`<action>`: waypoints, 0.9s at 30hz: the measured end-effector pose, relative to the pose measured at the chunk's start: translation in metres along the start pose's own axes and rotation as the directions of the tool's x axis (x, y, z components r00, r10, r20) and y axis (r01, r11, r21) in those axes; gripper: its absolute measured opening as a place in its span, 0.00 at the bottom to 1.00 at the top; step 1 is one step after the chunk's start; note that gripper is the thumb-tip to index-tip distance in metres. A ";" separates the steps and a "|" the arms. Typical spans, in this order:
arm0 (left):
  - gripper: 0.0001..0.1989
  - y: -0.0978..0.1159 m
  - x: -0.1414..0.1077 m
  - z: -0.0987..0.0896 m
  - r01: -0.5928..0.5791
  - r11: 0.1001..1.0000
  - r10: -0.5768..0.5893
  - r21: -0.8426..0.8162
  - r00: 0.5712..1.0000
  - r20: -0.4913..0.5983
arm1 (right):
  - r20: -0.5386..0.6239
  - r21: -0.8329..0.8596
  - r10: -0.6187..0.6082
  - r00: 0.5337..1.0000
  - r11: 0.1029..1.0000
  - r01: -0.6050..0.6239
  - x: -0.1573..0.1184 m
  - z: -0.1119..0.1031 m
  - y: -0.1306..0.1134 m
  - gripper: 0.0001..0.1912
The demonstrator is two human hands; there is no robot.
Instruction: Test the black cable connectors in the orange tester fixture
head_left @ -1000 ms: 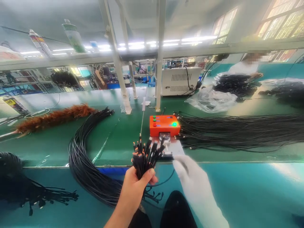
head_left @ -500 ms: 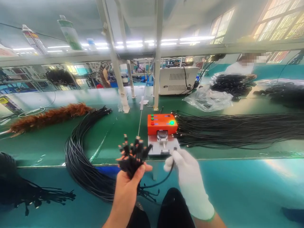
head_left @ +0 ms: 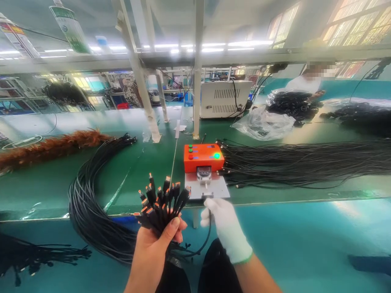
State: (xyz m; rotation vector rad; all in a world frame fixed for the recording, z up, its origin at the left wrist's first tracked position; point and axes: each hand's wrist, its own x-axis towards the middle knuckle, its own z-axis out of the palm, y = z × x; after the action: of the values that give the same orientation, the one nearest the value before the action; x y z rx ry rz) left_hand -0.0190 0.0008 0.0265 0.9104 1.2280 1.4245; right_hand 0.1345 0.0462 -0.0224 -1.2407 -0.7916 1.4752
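The largest thing I see from here is the long green surface (head_left: pixel 146 156), which crosses the whole scene. At right, a broad spread of black cables (head_left: pixel 305 162) lies along it. At left, a thick curved bundle (head_left: pixel 88 203) lies on the surface and bends down over the near edge, passing behind my left hand. Farther away, behind the white post (head_left: pixel 198 81), stands a pale metal cabinet (head_left: pixel 226 99) with slots. A brown feathery duster (head_left: pixel 55 147) lies at far left, and a clear plastic bag (head_left: pixel 264 124) lies to the right of the cabinet.

My bare left hand (head_left: pixel 157 240) has its grip closed around a bunch of black connectors (head_left: pixel 155 217), with orange-edged tips pointing up and fanned out, near the surface's near edge. My gloved right hand (head_left: pixel 227 230) keeps a narrow grip, pinching one single cable (head_left: pixel 209 228) at the near edge of the metal plate (head_left: pixel 218 187). Its end is hidden by the fingers, so I cannot tell whether it is plugged in. The orange box (head_left: pixel 203 158) sits at the far side of this plate, a small gauge (head_left: pixel 204 173) is before it, and a green light (head_left: pixel 216 156) glows on its top right.
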 end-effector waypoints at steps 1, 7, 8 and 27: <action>0.05 -0.001 0.000 -0.001 0.002 1.000 -0.002 -0.010 1.000 0.013 | -0.006 0.006 0.007 1.000 1.000 -0.007 0.001 0.000 0.000 0.12; 0.07 -0.006 0.003 -0.006 0.043 0.999 -0.043 -0.018 0.999 0.014 | -0.025 0.053 0.017 1.000 0.998 -0.016 0.006 0.001 0.006 0.12; 0.07 -0.006 0.004 -0.007 0.067 0.998 -0.067 0.005 0.998 0.007 | -0.024 0.056 0.014 1.000 0.998 -0.013 0.007 0.001 0.007 0.12; 0.08 -0.017 0.007 -0.001 0.143 0.989 -0.133 -0.042 0.975 0.176 | 0.167 -0.224 -0.307 0.937 0.914 0.339 -0.048 0.020 -0.034 0.14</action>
State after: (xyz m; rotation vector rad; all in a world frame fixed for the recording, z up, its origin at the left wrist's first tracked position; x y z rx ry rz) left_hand -0.0179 0.0073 0.0092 0.8750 1.0963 1.2363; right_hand 0.1231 0.0123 0.0279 -1.1368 -1.2397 1.2170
